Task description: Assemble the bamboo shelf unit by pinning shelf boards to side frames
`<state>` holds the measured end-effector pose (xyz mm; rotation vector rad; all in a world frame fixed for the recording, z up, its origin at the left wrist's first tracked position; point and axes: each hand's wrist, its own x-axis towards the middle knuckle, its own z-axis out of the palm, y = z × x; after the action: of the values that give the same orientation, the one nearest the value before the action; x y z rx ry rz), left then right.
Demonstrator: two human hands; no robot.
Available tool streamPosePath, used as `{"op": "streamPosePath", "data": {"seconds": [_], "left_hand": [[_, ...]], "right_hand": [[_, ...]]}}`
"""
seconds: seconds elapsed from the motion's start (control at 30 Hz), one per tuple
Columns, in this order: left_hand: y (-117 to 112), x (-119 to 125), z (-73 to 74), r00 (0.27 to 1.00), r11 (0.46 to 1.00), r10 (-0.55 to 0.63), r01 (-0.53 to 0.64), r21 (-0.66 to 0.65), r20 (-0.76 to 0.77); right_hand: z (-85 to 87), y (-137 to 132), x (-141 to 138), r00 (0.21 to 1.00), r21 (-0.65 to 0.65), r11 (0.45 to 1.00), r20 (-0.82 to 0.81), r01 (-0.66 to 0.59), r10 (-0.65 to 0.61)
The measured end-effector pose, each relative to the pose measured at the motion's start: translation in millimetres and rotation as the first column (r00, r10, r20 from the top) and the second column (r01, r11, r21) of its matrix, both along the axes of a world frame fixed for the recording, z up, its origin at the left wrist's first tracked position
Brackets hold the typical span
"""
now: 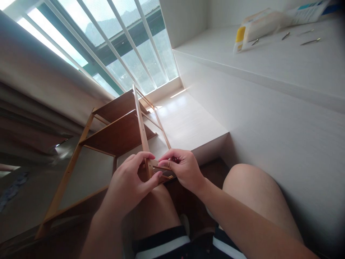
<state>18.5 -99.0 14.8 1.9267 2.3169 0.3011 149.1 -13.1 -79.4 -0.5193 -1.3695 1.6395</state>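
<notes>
A wooden shelf rack with brown boards leans at a slant in front of me. Around the lower part of its nearer post, my left hand is curled, thumb on one side and fingers on the other. Just right of that post, my right hand is closed in a pinch, thumb and forefinger tips close to the wood. What sits between those fingertips is too small and hidden to name. A thin wooden rail runs beneath the right fingers.
On the white ledge at upper right lie several small metal screws, a yellow-capped bottle and a white tube. A barred window is behind the rack. A curtain hangs left; my bare knee is at right.
</notes>
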Motion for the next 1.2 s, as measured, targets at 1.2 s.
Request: {"op": "streamPosePath", "data": {"seconds": [1.2], "left_hand": [[-6.3,-9.4,4.7,0.990,0.988,-0.132,0.128,0.081,0.049]], "right_hand": [[-7.3,-19.9,-33.6,0.975,-0.292,0.956,-0.219,-0.036,-0.030]]}}
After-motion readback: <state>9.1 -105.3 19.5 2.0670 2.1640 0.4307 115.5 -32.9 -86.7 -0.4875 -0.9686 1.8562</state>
